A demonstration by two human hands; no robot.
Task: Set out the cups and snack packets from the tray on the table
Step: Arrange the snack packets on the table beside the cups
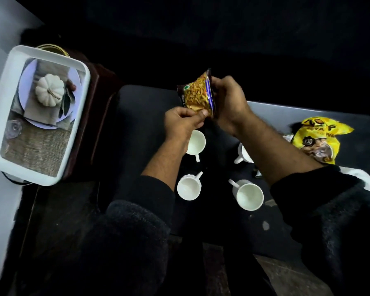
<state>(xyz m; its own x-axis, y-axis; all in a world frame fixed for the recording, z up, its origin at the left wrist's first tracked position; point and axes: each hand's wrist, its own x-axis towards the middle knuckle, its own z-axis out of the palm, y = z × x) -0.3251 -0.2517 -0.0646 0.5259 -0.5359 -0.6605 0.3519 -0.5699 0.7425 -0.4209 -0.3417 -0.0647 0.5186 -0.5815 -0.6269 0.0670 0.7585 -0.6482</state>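
Crinkled foil snack packet (pixel 198 94), glossy round cups (pixel 189 187)

The right forearm (pixel 271 150) covers most of the far right cup (pixel 242 154), leaving only its handle and a sliver of rim. The left wrist (pixel 175 137) hides part of the far left cup (pixel 195 143). The lettering on the yellow packet (pixel 320 137) is crumpled and only partly readable. The far end of the desk (pixel 141 116) sinks into darkness. The small object (pixel 257 173) beside the right forearm is too dark to identify.
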